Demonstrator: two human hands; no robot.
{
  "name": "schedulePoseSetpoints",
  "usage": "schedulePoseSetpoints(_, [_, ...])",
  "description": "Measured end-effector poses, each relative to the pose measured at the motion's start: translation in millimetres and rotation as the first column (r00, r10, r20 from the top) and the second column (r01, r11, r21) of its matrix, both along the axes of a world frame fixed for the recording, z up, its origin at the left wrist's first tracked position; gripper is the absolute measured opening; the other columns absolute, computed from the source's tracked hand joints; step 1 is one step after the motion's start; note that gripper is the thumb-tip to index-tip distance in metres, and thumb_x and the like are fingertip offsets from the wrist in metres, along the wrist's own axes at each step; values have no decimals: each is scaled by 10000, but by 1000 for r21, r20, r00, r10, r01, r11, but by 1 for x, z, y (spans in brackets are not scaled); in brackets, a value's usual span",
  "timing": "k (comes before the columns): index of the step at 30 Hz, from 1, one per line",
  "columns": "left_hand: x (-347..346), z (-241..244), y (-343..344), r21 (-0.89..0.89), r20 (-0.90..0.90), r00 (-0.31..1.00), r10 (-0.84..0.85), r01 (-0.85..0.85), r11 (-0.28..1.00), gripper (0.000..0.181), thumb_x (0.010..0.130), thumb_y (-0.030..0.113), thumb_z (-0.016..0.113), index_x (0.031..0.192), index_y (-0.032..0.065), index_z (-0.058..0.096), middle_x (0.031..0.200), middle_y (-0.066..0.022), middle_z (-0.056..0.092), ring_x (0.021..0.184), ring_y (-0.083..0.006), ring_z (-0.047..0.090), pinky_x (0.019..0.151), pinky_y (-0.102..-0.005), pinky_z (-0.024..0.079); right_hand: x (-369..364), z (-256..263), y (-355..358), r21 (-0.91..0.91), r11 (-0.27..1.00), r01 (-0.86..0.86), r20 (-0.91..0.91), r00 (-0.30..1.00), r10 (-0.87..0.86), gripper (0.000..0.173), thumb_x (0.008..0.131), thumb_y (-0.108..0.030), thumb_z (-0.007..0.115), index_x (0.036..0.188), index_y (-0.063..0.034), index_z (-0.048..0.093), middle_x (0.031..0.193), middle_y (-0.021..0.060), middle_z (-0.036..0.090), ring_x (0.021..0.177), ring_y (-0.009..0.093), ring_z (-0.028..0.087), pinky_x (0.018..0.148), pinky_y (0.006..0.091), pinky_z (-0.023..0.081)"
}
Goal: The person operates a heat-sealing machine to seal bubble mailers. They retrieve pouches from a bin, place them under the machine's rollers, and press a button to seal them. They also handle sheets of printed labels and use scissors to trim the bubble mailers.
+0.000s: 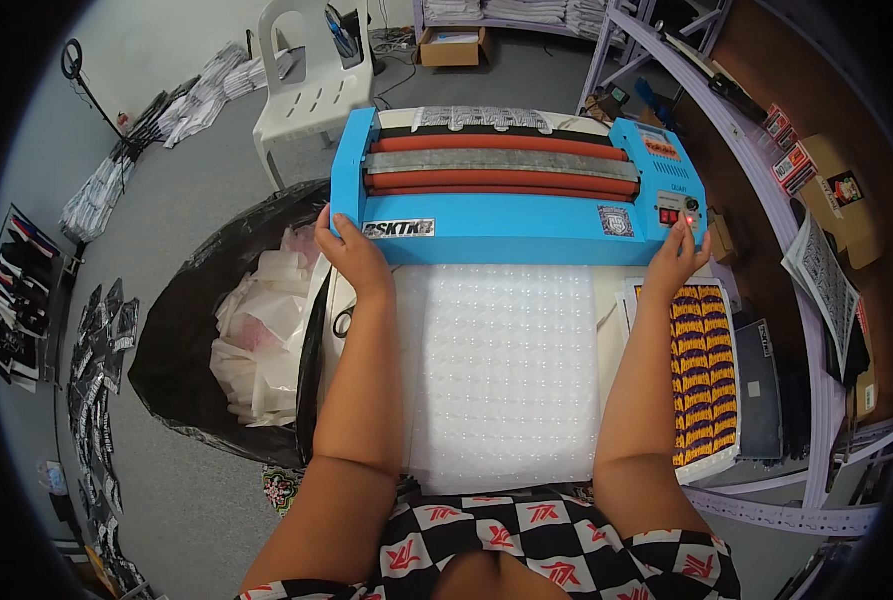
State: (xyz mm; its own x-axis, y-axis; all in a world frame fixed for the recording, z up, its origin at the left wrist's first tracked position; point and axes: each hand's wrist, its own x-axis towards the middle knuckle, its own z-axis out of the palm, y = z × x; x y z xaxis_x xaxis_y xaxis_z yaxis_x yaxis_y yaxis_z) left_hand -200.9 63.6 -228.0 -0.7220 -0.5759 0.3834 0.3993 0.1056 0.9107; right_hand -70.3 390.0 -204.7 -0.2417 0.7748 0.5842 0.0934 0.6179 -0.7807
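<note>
A blue roll laminator [491,217] with red rollers [499,180] spans the far part of the work surface. My left hand [356,251] rests on its left front corner, the thumb on top and the fingers at the side. My right hand [677,259] touches its right front corner, fingertips just below the red switches [669,217] and beside a lit red light. Printed film [484,118] lies at the back of the rollers. Between my forearms lies a translucent dimpled sheet [506,375]. Under my right forearm are purple and yellow printed sticker sheets [705,367].
A black plastic bag [183,330] of crumpled backing paper [266,337] stands left, near black scissor handles [343,322]. A white plastic chair [315,97] is behind the laminator. Lilac metal shelving [784,195] curves along the right, with cardboard boxes [844,195].
</note>
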Motion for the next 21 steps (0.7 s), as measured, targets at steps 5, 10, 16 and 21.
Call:
schedulePoseSetpoints(5, [-1, 0, -1, -19, 0, 1000, 13, -13, 1000, 327, 851, 223, 362, 1075, -12, 402, 1017, -107, 437, 901, -170, 445, 807, -278, 348, -2, -2, 2, 3, 1000, 2, -15, 1000, -2, 323, 842, -320, 422, 1022, -94, 566, 1252, 158, 186, 1142, 279, 256, 899, 354, 307])
schedulePoseSetpoints(10, [1, 2, 1, -11, -1, 1000, 8, -8, 1000, 326, 851, 222, 362, 1074, -13, 405, 1025, -111, 430, 904, -174, 444, 809, -281, 348, -2, -3, 3, 13, 1000, 1, -17, 1000, -1, 322, 841, -316, 424, 1020, -90, 567, 1255, 161, 182, 1143, 282, 253, 903, 357, 301])
schedulePoseSetpoints(16, [0, 0, -1, -26, -2, 1000, 14, -14, 1000, 329, 852, 221, 360, 1080, -11, 402, 1025, -113, 428, 910, -177, 443, 814, -284, 346, -1, -1, 1, 14, 1000, 0, -13, 1000, 0, 324, 842, -311, 423, 1021, -82, 565, 1257, 160, 178, 1140, 283, 254, 904, 355, 299])
schedulePoseSetpoints(21, [-2, -2, -1, -13, -10, 1000, 12, -12, 1000, 314, 850, 209, 364, 1072, -9, 405, 1027, -109, 426, 899, -167, 445, 803, -278, 351, -1, -3, 2, 13, 1000, -6, -17, 1000, 6, 323, 842, -309, 423, 1021, -79, 564, 1257, 160, 178, 1139, 282, 255, 902, 356, 301])
